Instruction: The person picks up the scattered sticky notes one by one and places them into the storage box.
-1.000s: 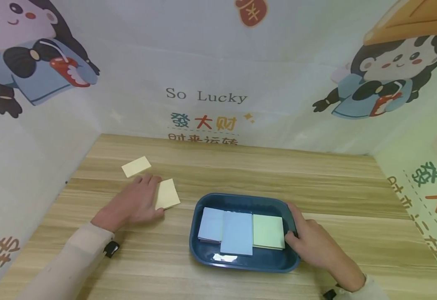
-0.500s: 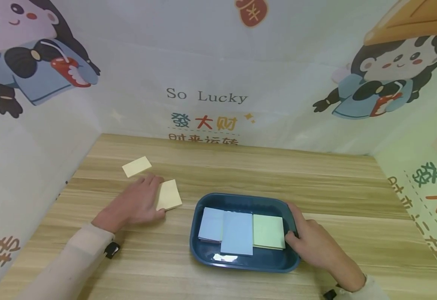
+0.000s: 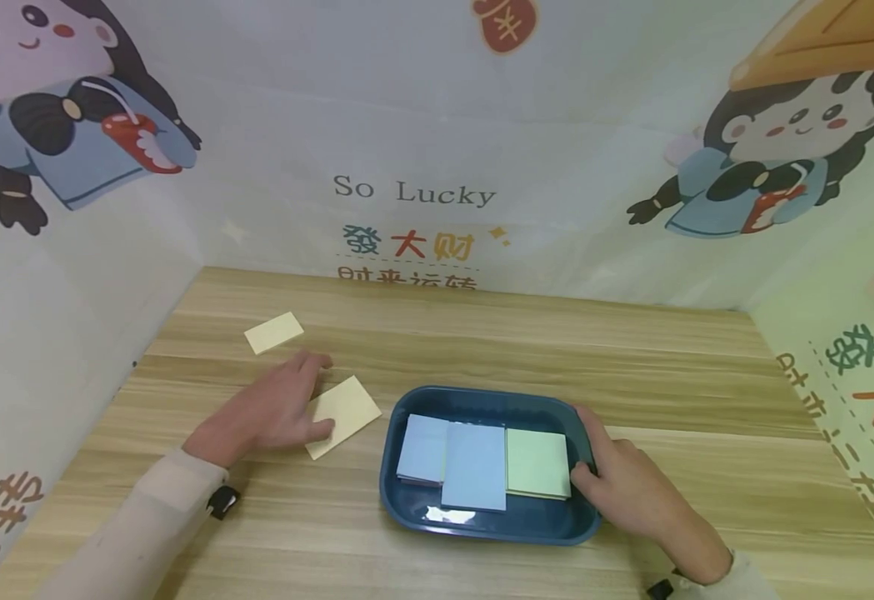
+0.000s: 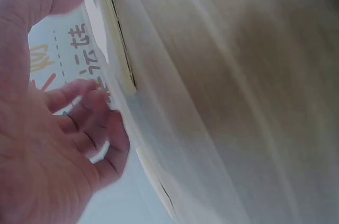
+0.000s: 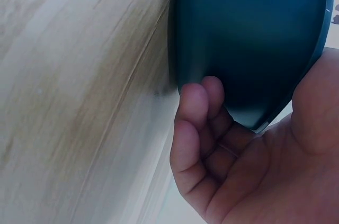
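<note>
My left hand (image 3: pixel 272 408) hovers with spread fingers at a pale yellow sticky note pad (image 3: pixel 356 410), its thumb overlapping the pad in the head view. In the left wrist view the thumb and fingers of the left hand (image 4: pixel 53 134) stand apart, with the pad (image 4: pixel 121 44) on the table beyond them. My right hand (image 3: pixel 627 483) grips the right end of a dark blue tray (image 3: pixel 541 518), thumb over the rim and fingers curled against its outside (image 5: pixel 243 38). Inside the tray lie two light blue pads (image 3: pixel 474 467) (image 3: pixel 423 450) and a pale green pad (image 3: pixel 537 463).
A narrower yellow pad (image 3: pixel 274 333) lies farther back on the wooden table (image 3: pixel 541 342), beyond my left hand. Printed white cloth walls (image 3: pixel 437 108) enclose the table at the back and both sides.
The yellow pad near my left hand has turned and slid toward the tray and the front. My left fingers have lifted from its far edge. The right hand and tray stay put.
</note>
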Motion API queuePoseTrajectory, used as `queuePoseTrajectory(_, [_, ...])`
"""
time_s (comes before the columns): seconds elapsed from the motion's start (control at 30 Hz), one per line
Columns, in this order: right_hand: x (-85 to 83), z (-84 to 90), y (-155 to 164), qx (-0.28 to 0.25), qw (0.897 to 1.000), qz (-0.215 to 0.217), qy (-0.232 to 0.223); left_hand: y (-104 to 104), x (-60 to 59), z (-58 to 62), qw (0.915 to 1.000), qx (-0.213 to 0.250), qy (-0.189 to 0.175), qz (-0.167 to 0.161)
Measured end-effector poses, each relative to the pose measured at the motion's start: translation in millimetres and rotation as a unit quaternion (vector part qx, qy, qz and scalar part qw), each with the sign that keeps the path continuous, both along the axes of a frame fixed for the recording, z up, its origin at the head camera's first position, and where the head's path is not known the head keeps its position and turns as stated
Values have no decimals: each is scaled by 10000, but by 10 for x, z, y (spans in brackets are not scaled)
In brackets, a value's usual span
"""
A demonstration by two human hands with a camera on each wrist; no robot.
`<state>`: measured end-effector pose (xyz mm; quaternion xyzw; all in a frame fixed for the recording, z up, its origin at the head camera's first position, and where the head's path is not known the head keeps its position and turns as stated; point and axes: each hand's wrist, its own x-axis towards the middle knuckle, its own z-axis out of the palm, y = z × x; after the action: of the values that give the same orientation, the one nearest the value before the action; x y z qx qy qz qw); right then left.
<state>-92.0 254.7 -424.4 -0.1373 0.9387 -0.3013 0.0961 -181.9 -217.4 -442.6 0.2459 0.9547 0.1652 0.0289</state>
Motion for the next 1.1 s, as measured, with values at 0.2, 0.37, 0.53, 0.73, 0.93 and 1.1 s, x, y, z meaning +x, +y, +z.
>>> queuePoseTrajectory(0.2, [0,-3,5,35,10000,-29,-19,27,76,-2,9989,-415,-45,226])
queuePoseTrajectory(0.37, [2,-2,6,66,10000,-55,-40,79,131,56,9971,-628,-217,384])
queuePoseTrajectory(0.53, [5,-10,0,74,9999,-75,-60,94,135,91,9945,-734,-519,540])
queuePoseTrajectory(0.73, [1,-6,-9,35,10000,-54,-69,96,134,131,9925,-779,-727,605])
queuePoseTrajectory(0.93, [3,1,-7,61,9999,-45,-69,109,132,113,9936,-799,-601,531])
queuePoseTrajectory(1.1, [3,-1,-7,47,10000,-33,-58,118,160,132,9948,-737,-517,471])
